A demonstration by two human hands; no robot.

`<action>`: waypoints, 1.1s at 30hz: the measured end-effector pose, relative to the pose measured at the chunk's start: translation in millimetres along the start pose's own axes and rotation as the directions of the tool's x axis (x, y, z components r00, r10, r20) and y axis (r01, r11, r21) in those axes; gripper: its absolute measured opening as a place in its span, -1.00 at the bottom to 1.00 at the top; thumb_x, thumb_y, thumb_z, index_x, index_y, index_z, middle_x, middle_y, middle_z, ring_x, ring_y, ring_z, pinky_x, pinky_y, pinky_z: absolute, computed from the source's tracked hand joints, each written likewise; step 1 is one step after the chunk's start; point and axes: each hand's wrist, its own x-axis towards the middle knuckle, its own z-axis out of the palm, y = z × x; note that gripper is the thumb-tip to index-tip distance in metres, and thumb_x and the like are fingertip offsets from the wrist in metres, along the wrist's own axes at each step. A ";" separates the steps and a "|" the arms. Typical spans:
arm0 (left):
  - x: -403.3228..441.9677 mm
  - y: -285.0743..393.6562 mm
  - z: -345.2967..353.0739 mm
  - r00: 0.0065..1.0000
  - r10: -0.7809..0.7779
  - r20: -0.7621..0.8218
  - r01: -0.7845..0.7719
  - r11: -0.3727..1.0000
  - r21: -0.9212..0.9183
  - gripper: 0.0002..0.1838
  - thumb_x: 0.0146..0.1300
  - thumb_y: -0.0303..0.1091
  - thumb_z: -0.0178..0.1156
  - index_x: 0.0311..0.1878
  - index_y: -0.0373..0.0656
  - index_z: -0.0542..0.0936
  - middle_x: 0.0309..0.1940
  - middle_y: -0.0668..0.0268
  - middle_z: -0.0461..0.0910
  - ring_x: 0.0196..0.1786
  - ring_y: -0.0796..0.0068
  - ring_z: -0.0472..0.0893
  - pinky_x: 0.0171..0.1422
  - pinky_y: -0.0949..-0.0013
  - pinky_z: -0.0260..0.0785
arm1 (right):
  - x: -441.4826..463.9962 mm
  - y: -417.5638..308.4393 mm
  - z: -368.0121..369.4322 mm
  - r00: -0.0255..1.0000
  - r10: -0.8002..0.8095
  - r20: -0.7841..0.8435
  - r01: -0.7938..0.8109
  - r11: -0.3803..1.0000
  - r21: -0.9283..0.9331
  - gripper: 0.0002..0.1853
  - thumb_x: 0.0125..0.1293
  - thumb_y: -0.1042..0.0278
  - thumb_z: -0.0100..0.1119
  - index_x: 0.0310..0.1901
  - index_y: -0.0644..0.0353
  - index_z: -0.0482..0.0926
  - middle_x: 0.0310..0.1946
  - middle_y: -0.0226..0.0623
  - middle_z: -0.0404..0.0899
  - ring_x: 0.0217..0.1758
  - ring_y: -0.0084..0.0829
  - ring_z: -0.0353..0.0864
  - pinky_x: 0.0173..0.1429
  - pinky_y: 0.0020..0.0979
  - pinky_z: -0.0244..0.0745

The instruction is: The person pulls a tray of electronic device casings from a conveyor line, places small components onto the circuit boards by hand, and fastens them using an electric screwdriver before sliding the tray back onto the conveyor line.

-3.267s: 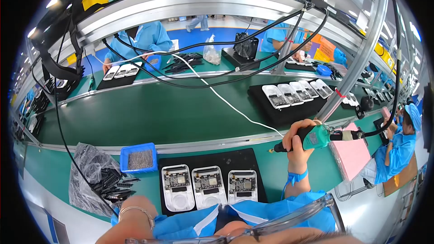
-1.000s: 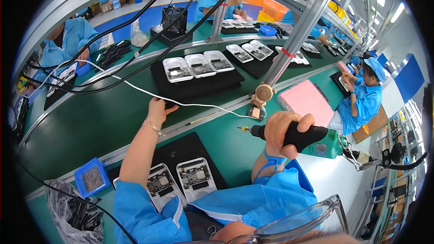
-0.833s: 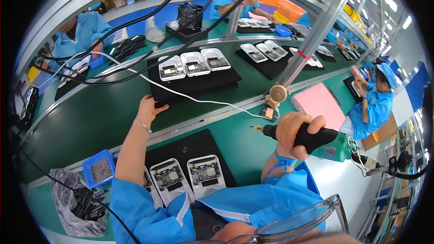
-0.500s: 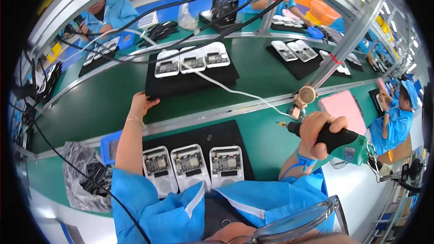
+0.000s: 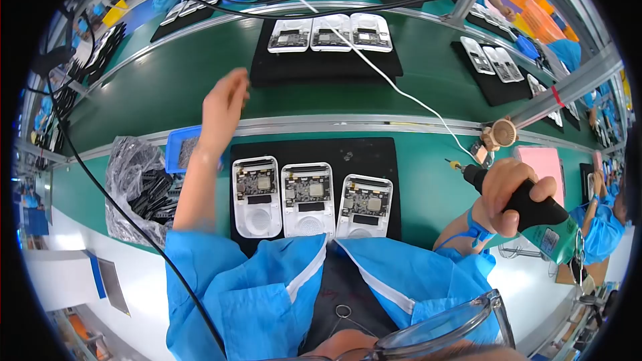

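My right hand (image 5: pixel 511 197) is wrapped round an electric screwdriver (image 5: pixel 550 234) with a black grip and green body; its bit points left. My left hand (image 5: pixel 226 107) is raised over the far green surface, near the left edge of a black mat (image 5: pixel 321 72). Its fingers are a little blurred and apart from the thumb, with nothing visible in them. On that mat stand three white housings (image 5: pixel 331 33) with circuit boards. Closer to me, another black mat (image 5: pixel 314 150) bears a left housing (image 5: pixel 256 219), a middle housing (image 5: pixel 307 224) and a right housing (image 5: pixel 363 227), boards facing up.
A blue bin (image 5: pixel 175 154) of small parts sits beside a plastic bag (image 5: pixel 130 190) of black pieces. A small tan fan (image 5: pixel 499 135) stands near a pink sheet (image 5: pixel 540 167). A metal rail (image 5: pixel 334 124) divides the surfaces. Co-workers sit opposite and at right.
My view has tilted down and shifted left. My left hand has come off the far mat's near-left corner and beside its left edge. The screwdriver stays in my right hand.
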 end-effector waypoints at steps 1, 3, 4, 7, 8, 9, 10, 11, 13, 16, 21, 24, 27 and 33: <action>-27.0 17.5 -16.4 0.997 0.058 0.051 -0.055 0.997 -0.046 -0.77 0.34 -0.50 0.06 0.02 -0.30 0.54 -0.34 0.25 0.57 -0.38 0.47 0.57 -0.27 0.46 0.43 | 0.0 5.9 6.3 1.000 0.009 -0.018 -0.009 0.999 0.034 -0.54 0.12 0.36 0.36 -0.05 0.05 0.27 -0.57 -0.30 0.48 -0.56 -0.40 0.45 -0.50 -0.37 0.30; -84.7 46.8 -51.3 0.984 -0.075 0.161 0.074 0.997 0.014 -0.83 0.33 -0.52 0.06 -0.10 -0.31 0.60 -0.45 0.26 0.53 -0.42 0.48 0.54 -0.29 0.48 0.40 | 0.1 14.6 41.8 0.960 0.133 -0.247 -0.112 0.989 0.096 -0.59 0.12 0.35 0.35 -0.10 0.10 0.31 -0.57 -0.27 0.48 -0.53 -0.44 0.44 -0.42 -0.42 0.33; -113.1 51.5 -64.9 0.980 -0.126 0.154 0.107 0.986 0.127 -0.84 0.32 -0.52 0.06 -0.11 -0.32 0.60 -0.47 0.24 0.53 -0.42 0.49 0.54 -0.29 0.47 0.40 | -3.7 16.1 52.1 0.929 0.252 -0.272 -0.234 0.967 0.098 -0.58 0.10 0.38 0.36 -0.09 0.12 0.32 -0.54 -0.27 0.49 -0.50 -0.45 0.45 -0.39 -0.43 0.34; -186.4 52.4 -93.3 0.907 -0.421 0.021 0.397 0.870 0.292 -0.86 0.30 -0.51 0.08 -0.17 -0.33 0.60 -0.47 0.11 0.56 -0.39 0.28 0.60 -0.26 0.36 0.42 | -21.2 28.6 58.5 0.831 0.513 -0.216 -0.526 0.851 -0.002 -0.56 0.04 0.53 0.33 -0.05 0.19 0.37 -0.45 -0.31 0.52 -0.43 -0.51 0.49 -0.33 -0.47 0.38; -214.2 40.4 -98.8 0.911 -0.410 0.040 0.362 0.844 0.396 -0.86 0.29 -0.49 0.10 -0.17 -0.33 0.59 -0.42 0.07 0.57 -0.33 0.15 0.60 -0.23 0.28 0.43 | -28.0 34.6 60.2 0.795 0.578 -0.185 -0.593 0.805 -0.029 -0.57 0.03 0.60 0.30 -0.04 0.21 0.39 -0.43 -0.33 0.52 -0.40 -0.54 0.50 -0.31 -0.49 0.40; -235.4 32.4 -102.9 0.914 -0.402 0.059 0.323 0.807 0.495 -0.85 0.28 -0.47 0.11 -0.16 -0.33 0.58 -0.37 0.02 0.58 -0.28 0.02 0.60 -0.20 0.21 0.44 | -32.7 38.3 63.2 0.784 0.594 -0.179 -0.613 0.787 -0.070 -0.58 0.04 0.60 0.29 -0.05 0.22 0.39 -0.42 -0.33 0.52 -0.40 -0.55 0.50 -0.30 -0.50 0.40; -243.4 41.5 -99.6 0.918 -0.386 0.085 0.285 0.796 0.534 -0.83 0.27 -0.45 0.13 -0.14 -0.32 0.57 -0.32 -0.01 0.57 -0.25 -0.06 0.57 -0.17 0.14 0.43 | -37.2 40.4 65.3 0.774 0.610 -0.171 -0.630 0.768 -0.112 -0.59 0.05 0.61 0.27 -0.05 0.22 0.39 -0.42 -0.34 0.51 -0.39 -0.56 0.50 -0.29 -0.51 0.40; -248.1 52.9 -90.9 0.922 -0.372 0.110 0.247 0.783 0.571 -0.81 0.26 -0.43 0.14 -0.12 -0.32 0.56 -0.26 -0.04 0.56 -0.21 -0.13 0.54 -0.14 0.08 0.42 | -42.4 42.6 67.4 0.764 0.624 -0.163 -0.644 0.749 -0.156 -0.61 0.06 0.62 0.26 -0.05 0.22 0.39 -0.41 -0.34 0.51 -0.38 -0.56 0.50 -0.28 -0.52 0.40; -248.8 65.4 -77.9 0.919 -0.389 0.069 0.285 0.774 0.566 -0.78 0.24 -0.42 0.18 -0.09 -0.31 0.54 -0.28 -0.04 0.54 -0.23 -0.11 0.55 -0.18 0.06 0.41 | -58.0 47.1 71.6 0.735 0.648 -0.200 -0.676 0.721 -0.150 -0.63 0.07 0.64 0.24 -0.07 0.22 0.41 -0.41 -0.38 0.50 -0.34 -0.60 0.48 -0.27 -0.55 0.39; -249.9 56.7 -72.3 0.898 -0.435 0.063 0.374 0.831 0.412 -0.73 0.23 -0.40 0.21 -0.05 -0.33 0.54 -0.40 0.03 0.56 -0.34 0.02 0.58 -0.25 0.18 0.42 | -70.2 54.3 74.6 0.742 0.623 -0.248 -0.665 0.732 -0.148 -0.62 0.05 0.66 0.23 -0.07 0.21 0.42 -0.41 -0.40 0.49 -0.33 -0.62 0.46 -0.27 -0.55 0.38; -263.6 30.5 -78.8 0.696 -0.706 0.130 0.689 0.606 -0.397 -0.56 0.29 -0.34 0.18 0.18 -0.35 0.48 -0.12 0.17 0.65 -0.08 0.40 0.62 0.03 0.40 0.44 | -63.5 48.5 79.9 0.687 0.634 -0.354 -0.694 0.717 -0.062 -0.61 0.03 0.72 0.19 -0.08 0.20 0.41 -0.45 -0.42 0.46 -0.38 -0.65 0.43 -0.29 -0.58 0.36; -257.2 67.4 -56.9 0.799 -0.551 0.240 0.403 0.194 -0.895 -0.43 0.32 -0.28 0.02 0.35 -0.32 0.27 0.27 0.11 0.40 0.33 0.25 0.37 0.44 0.23 0.15 | -60.8 46.3 80.8 0.645 0.655 -0.394 -0.706 0.708 0.021 -0.60 0.03 0.73 0.18 -0.07 0.20 0.41 -0.45 -0.43 0.46 -0.45 -0.66 0.42 -0.37 -0.61 0.35; -267.2 69.4 -22.6 0.768 -0.625 0.142 0.231 0.063 -0.971 -0.31 0.27 -0.09 0.05 0.38 -0.30 0.23 0.33 0.12 0.33 0.36 0.20 0.34 0.48 0.23 0.06 | -75.7 55.0 75.5 0.692 0.597 -0.406 -0.659 0.752 -0.016 -0.59 0.03 0.73 0.19 -0.06 0.21 0.41 -0.46 -0.43 0.47 -0.49 -0.66 0.42 -0.42 -0.60 0.35; -266.3 107.7 -6.0 0.702 -0.635 0.322 0.672 0.443 -0.593 -0.37 0.20 -0.28 0.18 0.34 -0.22 0.28 0.21 0.12 0.41 0.27 0.17 0.41 0.36 0.15 0.22 | -63.2 39.9 82.9 0.649 0.658 -0.382 -0.705 0.709 0.024 -0.61 0.03 0.71 0.22 -0.07 0.24 0.44 -0.48 -0.44 0.49 -0.47 -0.65 0.44 -0.37 -0.58 0.36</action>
